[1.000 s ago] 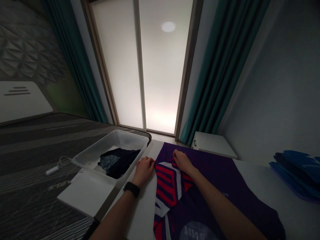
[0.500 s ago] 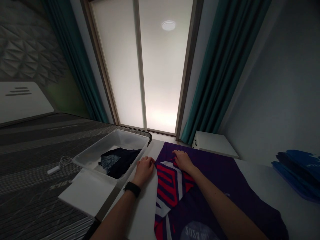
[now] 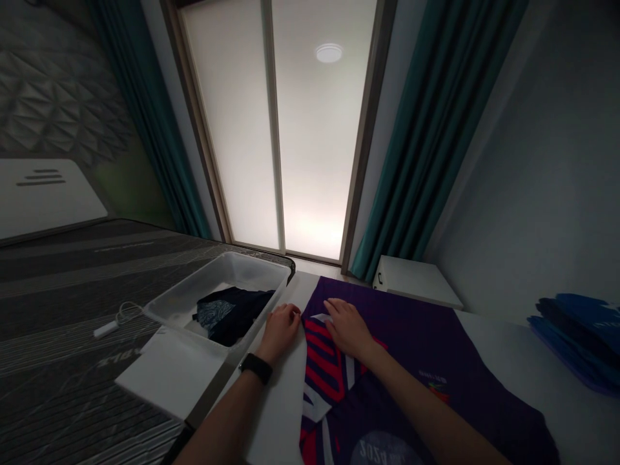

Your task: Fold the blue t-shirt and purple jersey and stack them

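A purple T-shirt (image 3: pixel 416 349) lies spread on the white table, with a red, white and navy striped sleeve (image 3: pixel 322 368) folded across its left side. Pale lettering reading 2024 shows near the bottom of the view. My left hand (image 3: pixel 281 330), with a black watch on the wrist, is closed at the shirt's left edge and pinches the cloth there. Across the upper end of the striped part rests my right hand (image 3: pixel 349 328), palm down, fingers stretched out and holding nothing.
Left of the table, a clear plastic bin (image 3: pixel 181 287) holds dark folded clothing (image 3: pixel 237 313). A white board (image 3: pixel 169 374) and a white power strip (image 3: pixel 106 329) lie nearby. Blue folded clothes (image 3: pixel 576 336) are stacked at the right. A white cabinet (image 3: pixel 416 281) stands beyond the table.
My right hand has flattened and shifted slightly left and down over the striped cloth, its fingers now extended. My left hand stays at the shirt's edge.
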A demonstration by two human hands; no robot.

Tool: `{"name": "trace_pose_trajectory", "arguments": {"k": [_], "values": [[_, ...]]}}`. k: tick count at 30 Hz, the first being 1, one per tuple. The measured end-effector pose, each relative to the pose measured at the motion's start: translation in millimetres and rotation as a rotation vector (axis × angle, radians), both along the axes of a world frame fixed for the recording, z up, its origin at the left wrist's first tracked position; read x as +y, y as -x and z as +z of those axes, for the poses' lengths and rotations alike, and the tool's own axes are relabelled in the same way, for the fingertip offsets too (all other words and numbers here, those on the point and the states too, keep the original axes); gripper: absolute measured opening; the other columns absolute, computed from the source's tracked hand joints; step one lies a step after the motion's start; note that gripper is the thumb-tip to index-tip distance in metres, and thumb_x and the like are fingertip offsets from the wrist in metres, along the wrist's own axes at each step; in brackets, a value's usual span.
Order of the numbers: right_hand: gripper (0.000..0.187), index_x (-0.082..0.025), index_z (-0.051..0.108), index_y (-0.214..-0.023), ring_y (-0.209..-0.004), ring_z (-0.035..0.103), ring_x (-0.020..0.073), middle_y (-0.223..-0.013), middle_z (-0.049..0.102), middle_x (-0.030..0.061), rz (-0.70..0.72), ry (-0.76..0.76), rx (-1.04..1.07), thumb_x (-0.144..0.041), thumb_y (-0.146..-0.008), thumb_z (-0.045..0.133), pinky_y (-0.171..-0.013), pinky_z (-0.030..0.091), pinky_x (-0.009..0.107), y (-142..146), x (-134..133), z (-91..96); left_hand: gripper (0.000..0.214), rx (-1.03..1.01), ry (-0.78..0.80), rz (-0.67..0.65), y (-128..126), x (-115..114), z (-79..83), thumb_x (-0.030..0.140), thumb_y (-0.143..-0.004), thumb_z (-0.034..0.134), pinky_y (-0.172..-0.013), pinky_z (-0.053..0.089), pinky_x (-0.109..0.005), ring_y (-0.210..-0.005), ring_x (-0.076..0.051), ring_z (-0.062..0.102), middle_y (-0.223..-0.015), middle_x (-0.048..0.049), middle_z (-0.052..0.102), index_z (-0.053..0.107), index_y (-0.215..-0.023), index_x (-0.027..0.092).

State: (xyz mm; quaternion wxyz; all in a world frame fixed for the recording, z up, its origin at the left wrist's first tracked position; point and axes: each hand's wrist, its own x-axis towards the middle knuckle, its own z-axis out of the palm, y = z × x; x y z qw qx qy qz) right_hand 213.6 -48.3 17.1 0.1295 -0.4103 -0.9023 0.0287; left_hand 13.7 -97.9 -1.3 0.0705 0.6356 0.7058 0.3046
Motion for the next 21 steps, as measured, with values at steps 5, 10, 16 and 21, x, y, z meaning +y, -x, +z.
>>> {"name": "trace_pose_trajectory", "arguments": {"k": [5, 10, 16, 21], "values": [[0.059, -0.025, 0.033, -0.150, -0.146, 0.020, 0.0267, -0.158, 0.028, 0.0072, 0.112, 0.125, -0.019, -0.052, -0.098, 0.030, -0.117, 0.014, 0.046, 8, -29, -21.0, 0.019, -0.032, -0.050, 0.014, 4, 1, -4.1, 0.011, -0.088, 0.046, -0.077, 0.044, -0.032, -0.083, -0.020, 0.062, -0.089, -0.0053, 0.066, 0.064, -0.091, 0.017], [0.064, -0.025, 0.030, -0.152, -0.148, 0.011, 0.0281, -0.161, 0.020, 0.0077, 0.115, 0.152, -0.033, -0.058, -0.097, 0.026, -0.118, 0.006, 0.048, 10, -34, -29.4, 0.022, -0.009, -0.116, -0.098, 1, -5, -2.1, 0.015, -0.089, 0.048, -0.087, 0.045, -0.036, -0.100, -0.023, 0.060, -0.100, -0.0068, 0.066, 0.065, -0.102, 0.019], [0.067, -0.019, 0.025, -0.153, -0.148, 0.011, 0.0217, -0.160, 0.019, 0.0077, 0.039, 0.143, -0.022, -0.056, -0.098, 0.017, -0.119, 0.002, 0.045, 1, -24, -20.8, 0.024, 0.103, -0.119, -0.197, 1, -8, -5.8, 0.017, -0.090, 0.047, -0.088, 0.045, -0.039, -0.100, -0.023, 0.059, -0.105, -0.0065, 0.066, 0.066, -0.104, 0.022], [0.071, -0.014, 0.025, -0.153, -0.148, 0.011, 0.0225, -0.160, 0.018, 0.0098, -0.069, 0.188, -0.087, -0.057, -0.097, 0.016, -0.118, 0.003, 0.047, -14, -16, -23.5, 0.020, 0.201, -0.075, -0.189, 0, -10, -2.1, 0.020, -0.092, 0.049, -0.087, 0.044, -0.040, -0.100, -0.024, 0.059, -0.102, -0.0055, 0.066, 0.067, -0.099, 0.022]]}}
